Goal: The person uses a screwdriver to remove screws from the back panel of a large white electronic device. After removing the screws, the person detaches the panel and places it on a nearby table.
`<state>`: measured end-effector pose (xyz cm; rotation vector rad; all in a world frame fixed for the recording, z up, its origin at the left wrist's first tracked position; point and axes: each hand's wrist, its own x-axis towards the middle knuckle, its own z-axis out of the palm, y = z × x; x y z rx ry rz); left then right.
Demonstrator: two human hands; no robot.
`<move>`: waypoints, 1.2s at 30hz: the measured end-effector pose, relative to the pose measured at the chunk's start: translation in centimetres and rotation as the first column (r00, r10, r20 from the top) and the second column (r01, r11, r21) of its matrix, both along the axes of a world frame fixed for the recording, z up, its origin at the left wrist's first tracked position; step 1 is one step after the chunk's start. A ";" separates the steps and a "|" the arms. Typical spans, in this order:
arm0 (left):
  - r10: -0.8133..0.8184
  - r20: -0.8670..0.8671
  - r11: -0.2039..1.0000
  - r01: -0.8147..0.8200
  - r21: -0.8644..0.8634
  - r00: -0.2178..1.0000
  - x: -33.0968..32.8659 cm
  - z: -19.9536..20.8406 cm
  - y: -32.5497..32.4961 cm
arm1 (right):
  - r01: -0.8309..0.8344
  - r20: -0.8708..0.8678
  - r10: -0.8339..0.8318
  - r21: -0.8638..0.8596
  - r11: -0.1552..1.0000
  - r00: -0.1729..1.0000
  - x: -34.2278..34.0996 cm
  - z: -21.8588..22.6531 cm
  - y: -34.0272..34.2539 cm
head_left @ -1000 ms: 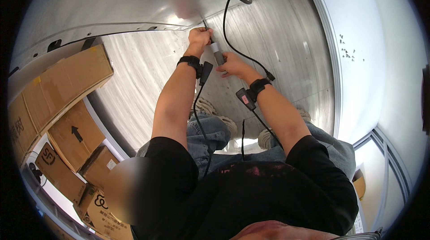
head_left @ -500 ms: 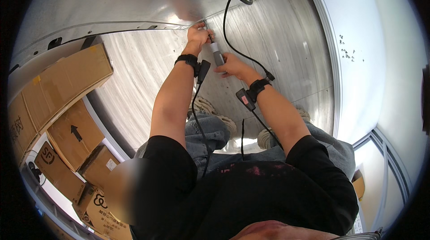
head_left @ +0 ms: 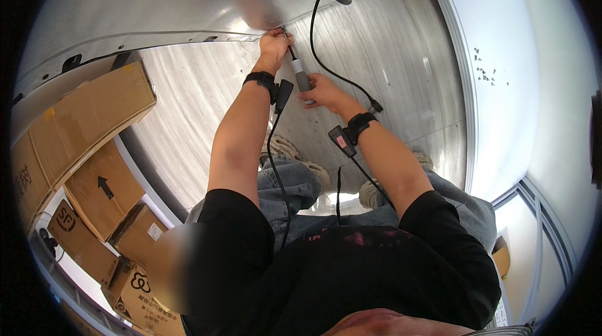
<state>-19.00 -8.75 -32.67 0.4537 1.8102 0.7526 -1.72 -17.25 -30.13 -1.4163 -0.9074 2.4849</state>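
A screwdriver (head_left: 301,76) with a grey handle and a dark shaft points forward, its tip at the lower edge of a large silvery metal panel (head_left: 157,4). Around the rear of the handle, the fingers of my right hand (head_left: 327,93) are closed. My left hand (head_left: 273,45) is closed around the front of the shaft, beside the panel's edge. The exact spot where the tip meets the panel is too small to make out, partly covered by the left fingers.
A black cable (head_left: 316,47) loops over the wood-look floor (head_left: 401,60) to a plug (head_left: 375,106) right of my right hand. Cardboard boxes (head_left: 94,101) are stacked at the left. A white wall (head_left: 508,41) curves along the right. Wires trail from devices on both wrists.
The screwdriver and my left hand shift slightly forward and left, and more of the shaft shows beside the left fingers. My right hand stays on the handle.
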 end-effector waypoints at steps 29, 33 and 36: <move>0.288 0.077 0.957 -0.285 -0.049 0.955 1.1 1.1 1.6 | 0.037 0.179 -0.044 0.041 0.998 0.983 -0.1 1.1 0.4; 0.281 0.009 0.954 -0.278 -0.108 0.960 1.3 1.6 2.2 | -0.038 0.306 -0.024 0.196 0.980 0.952 -0.1 1.1 0.3; 0.321 -0.006 0.939 -0.320 -0.126 0.947 1.6 2.0 2.4 | -0.086 0.399 -0.065 0.347 0.934 0.914 -0.3 0.8 -0.2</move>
